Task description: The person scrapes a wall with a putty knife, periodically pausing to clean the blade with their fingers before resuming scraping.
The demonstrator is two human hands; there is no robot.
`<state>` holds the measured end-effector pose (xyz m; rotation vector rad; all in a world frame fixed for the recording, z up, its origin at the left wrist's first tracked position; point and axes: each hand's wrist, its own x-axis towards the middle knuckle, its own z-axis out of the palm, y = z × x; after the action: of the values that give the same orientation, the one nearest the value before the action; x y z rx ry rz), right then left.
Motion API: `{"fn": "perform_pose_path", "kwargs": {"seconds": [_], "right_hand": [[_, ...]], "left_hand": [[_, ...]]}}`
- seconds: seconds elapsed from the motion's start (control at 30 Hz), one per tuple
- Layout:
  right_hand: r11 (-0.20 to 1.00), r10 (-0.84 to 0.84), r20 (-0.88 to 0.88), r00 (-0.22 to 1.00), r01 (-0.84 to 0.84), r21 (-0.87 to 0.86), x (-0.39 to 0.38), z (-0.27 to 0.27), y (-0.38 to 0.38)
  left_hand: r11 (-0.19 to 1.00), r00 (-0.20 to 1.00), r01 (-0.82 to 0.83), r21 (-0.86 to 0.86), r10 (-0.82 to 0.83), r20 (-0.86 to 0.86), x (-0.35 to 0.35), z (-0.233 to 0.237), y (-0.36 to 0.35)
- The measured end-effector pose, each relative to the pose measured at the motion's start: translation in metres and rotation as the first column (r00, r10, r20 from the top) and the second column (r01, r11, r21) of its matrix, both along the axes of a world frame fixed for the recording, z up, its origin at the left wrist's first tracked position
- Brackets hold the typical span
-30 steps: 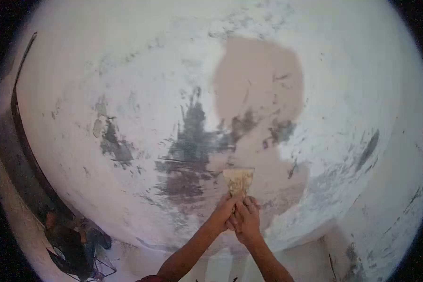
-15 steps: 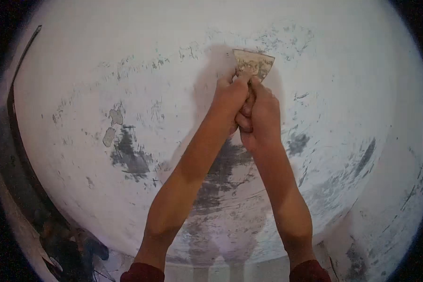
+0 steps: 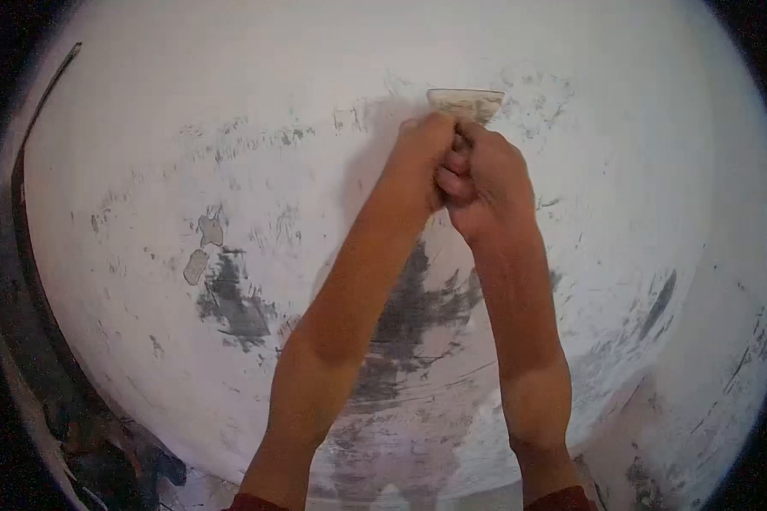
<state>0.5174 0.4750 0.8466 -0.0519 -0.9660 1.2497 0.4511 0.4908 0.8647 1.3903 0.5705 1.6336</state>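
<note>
Raised to one o'clock, the scraper (image 3: 466,103) is clamped by curled fingers of left hand (image 3: 426,157) and right hand (image 3: 498,175), above the wall's (image 3: 187,60) dark patch (image 3: 402,311) at six

The wall (image 3: 315,51) is white, marked with dark grey smears (image 3: 234,298), fine grey streaks and speckles. Its 2 small patches (image 3: 210,230) are plain pale grey with darker outlines. The blade (image 3: 466,104) is cream, mottled brownish, with a thin dark line along its top. Both cuffs (image 3: 562,500) are dark red. The strip (image 3: 25,221) at the left is near-black.
</note>
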Motion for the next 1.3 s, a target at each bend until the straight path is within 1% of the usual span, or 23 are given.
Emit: {"fn": "perform_pose_path", "kwargs": {"seconds": [0.03, 0.1, 0.17, 0.23, 0.3, 0.33, 0.37, 0.43, 0.5, 0.57, 0.63, 0.73, 0.87, 0.93, 0.97, 1.0, 1.07, 1.1, 1.13, 1.17, 1.23, 1.27, 1.3], "right_hand": [[0.999, 0.047, 0.007, 0.999, -0.047, 0.015, 0.005, -0.004, -0.011], [0.998, 0.002, 0.056, 0.998, -0.005, 0.057, -0.001, 0.002, -0.008], [1.0, -0.015, 0.008, 1.0, 0.015, -0.01, -0.016, 0.013, 0.017], [0.999, -0.017, 0.012, 1.0, 0.016, 0.033, -0.009, 0.012, 0.013], [0.998, -0.043, 0.008, 0.999, 0.042, 0.048, -0.006, 0.013, -0.009], [0.993, -0.027, 0.011, 1.0, 0.028, -0.119, -0.011, 0.019, 0.007], [0.992, -0.022, 0.013, 1.0, 0.024, -0.127, -0.01, 0.015, 0.002], [1.0, 0.018, 0.069, 0.997, -0.017, -0.02, -0.005, 0.011, -0.011], [1.0, 0.001, 0.103, 0.995, 0.0, -0.012, -0.009, 0.012, 0.003], [0.998, 0.055, 0.051, 0.997, -0.056, 0.009, -0.011, 0.009, 0.011], [1.0, 0.021, 0.088, 0.996, -0.02, -0.006, -0.008, 0.015, 0.006], [1.0, 0.003, 0.068, 0.998, -0.001, -0.029, -0.011, 0.009, 0.009], [0.995, 0.095, 0.106, 0.99, -0.096, 0.001, -0.004, 0.008, 0.021], [0.991, 0.126, 0.085, 0.988, -0.13, 0.037, -0.005, 0.009, 0.023], [0.997, 0.074, 0.096, 0.993, -0.075, 0.011, -0.008, 0.008, 0.018], [1.0, 0.02, 0.108, 0.994, -0.018, -0.016, -0.011, 0.009, 0.015], [1.0, 0.011, 0.097, 0.995, -0.009, -0.023, -0.018, 0.009, 0.025], [1.0, 0.006, 0.079, 0.997, -0.004, -0.022, -0.021, 0.009, 0.019], [0.997, 0.067, 0.057, 0.996, -0.07, 0.043, -0.014, 0.009, 0.011], [0.996, 0.069, 0.056, 0.996, -0.072, 0.06, -0.017, 0.015, 0.012], [0.992, -0.04, 0.036, 0.999, 0.044, -0.116, -0.022, 0.013, 0.016], [1.0, -0.012, 0.104, 0.995, 0.014, -0.018, -0.015, 0.007, 0.011], [1.0, -0.013, 0.1, 0.995, 0.016, -0.025, -0.016, 0.006, 0.012]], "left_hand": [[0.999, 0.999, -0.025, 0.021, 0.025, 0.025, 0.003, -0.003, -0.009], [0.997, 0.998, -0.041, 0.061, 0.038, 0.049, -0.003, 0.005, 0.009], [0.998, 0.997, -0.046, 0.05, 0.042, 0.071, -0.004, -0.003, 0.014], [0.998, 0.983, 0.044, 0.052, -0.052, 0.176, -0.004, 0.004, -0.001], [0.996, 0.99, 0.06, 0.063, -0.068, 0.124, -0.013, 0.01, 0.007], [0.997, 0.994, 0.078, 0.022, -0.079, 0.081, -0.016, 0.006, 0.012], [0.997, 0.994, 0.073, 0.013, -0.074, 0.084, -0.014, 0.003, 0.007], [0.999, 0.98, 0.051, -0.004, -0.049, 0.192, -0.006, 0.004, -0.003], [0.998, 0.986, 0.049, 0.036, -0.054, 0.156, -0.014, 0.009, 0.014], [0.999, 0.992, 0.044, 0.021, -0.046, 0.118, -0.015, -0.001, 0.019], [0.998, 0.996, -0.054, -0.016, 0.055, 0.076, -0.011, 0.008, 0.005], [0.998, 0.99, -0.058, -0.016, 0.059, 0.127, -0.008, 0.007, 0.009], [0.999, 0.996, -0.035, -0.015, 0.036, 0.078, -0.01, 0.003, 0.013], [0.999, 0.987, 0.013, 0.034, -0.018, 0.16, -0.008, 0.0, 0.009], [0.999, 0.987, 0.013, 0.048, -0.021, 0.158, -0.011, 0.004, 0.015], [1.0, 0.991, -0.022, 0.004, 0.022, 0.132, -0.014, 0.008, 0.02], [0.996, 0.992, -0.053, -0.072, 0.061, 0.113, -0.016, 0.0, 0.022], [1.0, 0.987, 0.013, -0.003, -0.012, 0.161, -0.014, -0.005, 0.011], [0.994, 0.976, 0.073, 0.087, -0.089, 0.199, -0.014, -0.002, 0.004], [0.992, 0.977, 0.07, 0.104, -0.09, 0.195, -0.017, 0.006, 0.008], [1.0, 1.0, -0.015, -0.019, 0.016, 0.021, -0.02, 0.011, 0.025], [0.999, 1.0, -0.016, -0.042, 0.017, 0.024, -0.022, 0.003, 0.025], [0.999, 0.997, 0.039, -0.022, -0.037, 0.067, -0.022, 0.0, 0.024]]}}
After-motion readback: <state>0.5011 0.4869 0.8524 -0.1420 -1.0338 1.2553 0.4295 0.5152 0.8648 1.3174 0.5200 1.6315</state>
